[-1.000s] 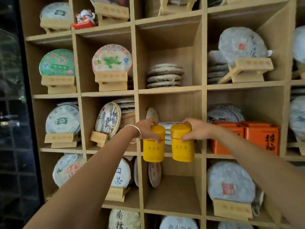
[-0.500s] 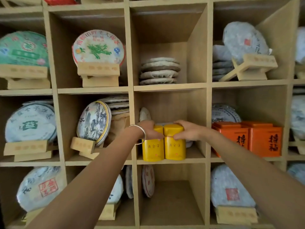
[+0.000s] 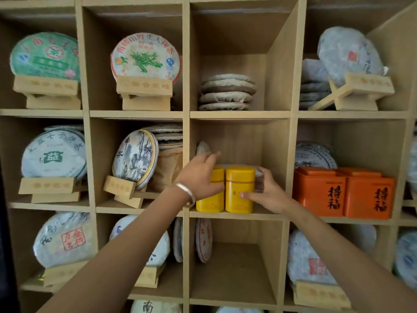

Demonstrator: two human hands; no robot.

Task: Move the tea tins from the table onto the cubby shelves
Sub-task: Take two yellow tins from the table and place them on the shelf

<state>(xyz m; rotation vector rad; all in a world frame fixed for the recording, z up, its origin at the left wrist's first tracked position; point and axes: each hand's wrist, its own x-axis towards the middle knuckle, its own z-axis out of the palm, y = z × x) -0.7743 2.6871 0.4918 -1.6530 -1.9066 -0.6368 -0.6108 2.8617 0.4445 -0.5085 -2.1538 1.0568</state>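
Observation:
Two yellow tea tins stand upright and side by side on the board of the middle cubby (image 3: 268,215). The left tin (image 3: 208,204) is partly covered by my left hand (image 3: 199,175), whose fingers are stretched out up and to the right, above the tin's lid. The right tin (image 3: 239,177) has my right hand (image 3: 269,193) round it, thumb across its front and fingers along its right side. A silver bangle is on my left wrist.
Two orange square tins (image 3: 344,193) fill the cubby to the right. Wrapped tea cakes on wooden stands (image 3: 135,159) occupy the left cubbies, and a flat stack of cakes (image 3: 226,92) lies in the cubby above. The cubby below (image 3: 237,274) holds only upright cakes at its left.
Both tins went from held in the air in front of the shelf to standing on the cubby board. My left hand's fingers have lifted off the left tin.

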